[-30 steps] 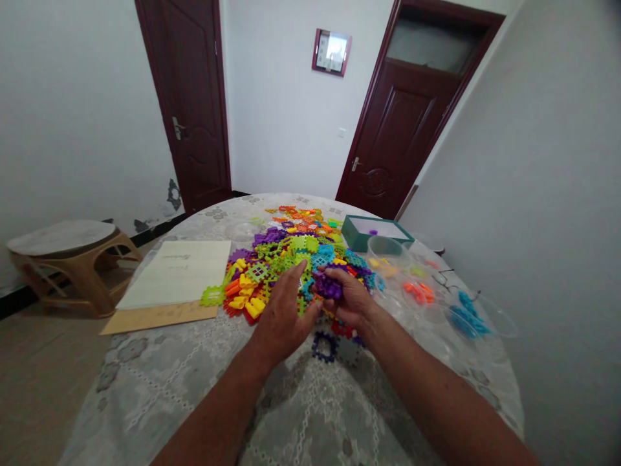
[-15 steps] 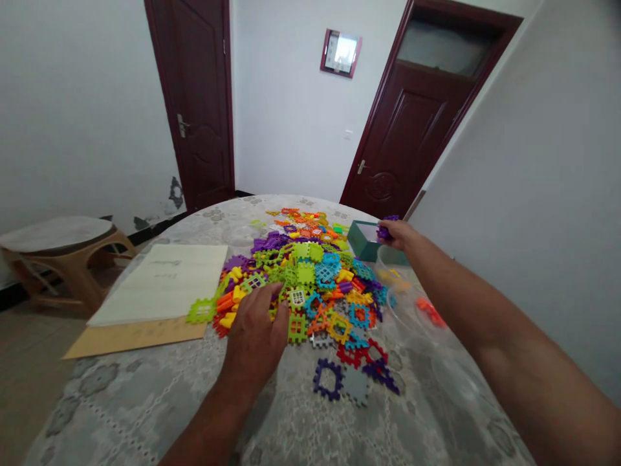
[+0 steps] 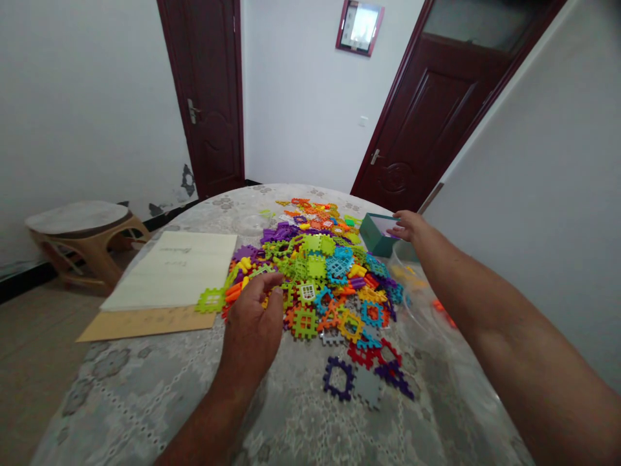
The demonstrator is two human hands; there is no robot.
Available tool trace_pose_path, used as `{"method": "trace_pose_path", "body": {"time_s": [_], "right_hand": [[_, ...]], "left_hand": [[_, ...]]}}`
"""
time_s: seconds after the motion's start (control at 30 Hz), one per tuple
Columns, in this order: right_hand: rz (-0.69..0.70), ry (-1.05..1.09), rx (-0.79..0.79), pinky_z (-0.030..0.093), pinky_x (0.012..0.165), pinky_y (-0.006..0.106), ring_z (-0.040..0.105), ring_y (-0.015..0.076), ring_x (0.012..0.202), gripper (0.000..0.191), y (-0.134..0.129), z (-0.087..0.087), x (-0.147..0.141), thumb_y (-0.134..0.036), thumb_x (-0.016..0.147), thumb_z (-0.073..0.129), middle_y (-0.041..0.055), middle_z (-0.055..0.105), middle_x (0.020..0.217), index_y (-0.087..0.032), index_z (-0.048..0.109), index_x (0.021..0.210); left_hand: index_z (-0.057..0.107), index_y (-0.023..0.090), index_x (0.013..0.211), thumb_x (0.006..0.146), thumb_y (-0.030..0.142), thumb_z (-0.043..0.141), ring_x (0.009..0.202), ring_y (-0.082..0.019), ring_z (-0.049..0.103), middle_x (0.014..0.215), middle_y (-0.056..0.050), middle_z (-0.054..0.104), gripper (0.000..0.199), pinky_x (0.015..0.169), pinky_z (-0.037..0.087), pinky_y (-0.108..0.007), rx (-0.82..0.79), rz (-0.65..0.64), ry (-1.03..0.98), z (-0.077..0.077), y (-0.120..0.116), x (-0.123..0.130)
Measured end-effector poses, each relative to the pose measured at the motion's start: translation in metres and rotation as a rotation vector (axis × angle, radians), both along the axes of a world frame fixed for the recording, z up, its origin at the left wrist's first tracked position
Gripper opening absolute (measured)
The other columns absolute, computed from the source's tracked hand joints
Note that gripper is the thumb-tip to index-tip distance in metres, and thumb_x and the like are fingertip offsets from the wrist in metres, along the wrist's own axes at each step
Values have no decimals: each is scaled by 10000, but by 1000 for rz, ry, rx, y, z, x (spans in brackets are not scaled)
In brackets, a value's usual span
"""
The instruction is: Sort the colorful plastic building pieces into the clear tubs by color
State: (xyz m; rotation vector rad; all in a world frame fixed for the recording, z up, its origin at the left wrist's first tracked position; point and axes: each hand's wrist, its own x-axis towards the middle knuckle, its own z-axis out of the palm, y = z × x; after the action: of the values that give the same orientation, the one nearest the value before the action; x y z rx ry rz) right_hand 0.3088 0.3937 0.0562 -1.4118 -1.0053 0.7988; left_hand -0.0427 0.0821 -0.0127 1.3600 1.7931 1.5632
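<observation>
My right hand [image 3: 408, 226] reaches over the green box [image 3: 381, 241] at the far right of the table. Its fingers are apart with nothing between them, and a bit of purple shows inside the box below. My left hand [image 3: 255, 320] hovers at the near left side of a heap of plastic building pieces [image 3: 317, 266], fingers loosely bent and thumb apart, with no piece visible in it. The heap mixes lime, blue, purple, orange, yellow and red notched pieces. In front lie a dark purple square frame [image 3: 338, 378] and a grey square piece [image 3: 367, 387].
An open notebook [image 3: 169, 275] lies on the left, over a brown paper cover [image 3: 140, 325]. Clear plastic containers [image 3: 412, 304] stand under my right forearm, with yellow and orange-red pieces about them. A stool [image 3: 87, 249] stands beyond the table's left edge.
My right hand has let go of the purple piece over the green box, and its fingers have spread. My left hand stays beside the heap, its fingers more bent. The view has tilted down slightly.
</observation>
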Motion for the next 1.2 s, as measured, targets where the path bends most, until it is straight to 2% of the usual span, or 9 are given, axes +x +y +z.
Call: {"method": "trace_pose_path", "body": {"time_s": [0.17, 0.23, 0.33, 0.43, 0.53, 0.63, 0.87, 1.0, 1.2], "right_hand": [[-34, 2, -58, 586, 654, 303, 576, 125, 733, 202, -26, 9, -30, -29, 823, 651, 32, 590, 958, -193, 591, 924], [77, -16, -9, 572, 640, 284, 603, 131, 741, 205, -52, 12, -53, -22, 821, 655, 43, 623, 960, -184, 648, 946], [349, -110, 61, 556, 620, 280, 639, 160, 775, 187, -113, 9, -92, -28, 796, 707, 78, 683, 956, -166, 721, 921], [667, -314, 103, 578, 741, 346, 650, 191, 805, 147, -188, -9, -131, -98, 816, 767, 61, 717, 903, -198, 772, 924], [949, -632, 329, 526, 990, 441, 667, 238, 999, 187, -252, -37, -166, -110, 871, 707, 50, 752, 1040, -256, 780, 962], [1052, -931, 391, 497, 1019, 426, 659, 259, 1083, 247, -290, -63, -195, -109, 939, 609, 86, 752, 1147, -246, 770, 1067], [898, -1341, 355, 510, 935, 341, 639, 258, 1075, 195, -295, -94, -219, -141, 986, 580, 119, 707, 1138, -215, 754, 1036], [900, -1397, 390, 511, 910, 326, 632, 237, 1026, 161, -293, -99, -207, -157, 1004, 576, 114, 688, 1088, -215, 726, 995], [891, -1373, 456, 508, 868, 305, 633, 220, 1033, 192, -300, -111, -183, -195, 1040, 539, 102, 693, 1189, -226, 726, 1015]], "left_hand": [[744, 227, 1071, 891, 276, 622, 1057, -252, 715, 1108, -61, 776, 223, 993, 568, -431, 92, 40, -282, 3, 3, -3], [734, 221, 1070, 870, 260, 633, 1022, -234, 712, 1075, -57, 767, 227, 967, 574, -412, 134, 63, -386, 1, 6, -5], [711, 217, 1047, 850, 231, 606, 982, -211, 704, 1041, -51, 750, 224, 897, 584, -369, 178, 74, -508, -2, 11, -8], [692, 206, 1032, 819, 229, 595, 943, -191, 697, 1025, -51, 739, 236, 800, 572, -310, 198, 84, -610, -3, 16, -12], [684, 194, 1033, 774, 250, 621, 904, -173, 692, 1013, -50, 734, 272, 715, 541, -260, 209, 108, -686, -3, 21, -17], [677, 187, 1043, 748, 283, 639, 848, -164, 693, 976, -43, 727, 313, 650, 522, -239, 212, 139, -715, -5, 25, -22], [673, 177, 1022, 712, 298, 644, 771, -148, 670, 905, -29, 704, 334, 593, 512, -223, 206, 171, -761, -8, 28, -28], [673, 182, 1006, 693, 288, 649, 732, -141, 654, 899, -31, 708, 331, 560, 505, -218, 184, 111, -776, -5, 26, -25], [689, 187, 965, 721, 278, 660, 719, -149, 651, 860, -26, 715, 262, 562, 493, -226, 131, 35, -688, -2, 23, -22]]}}
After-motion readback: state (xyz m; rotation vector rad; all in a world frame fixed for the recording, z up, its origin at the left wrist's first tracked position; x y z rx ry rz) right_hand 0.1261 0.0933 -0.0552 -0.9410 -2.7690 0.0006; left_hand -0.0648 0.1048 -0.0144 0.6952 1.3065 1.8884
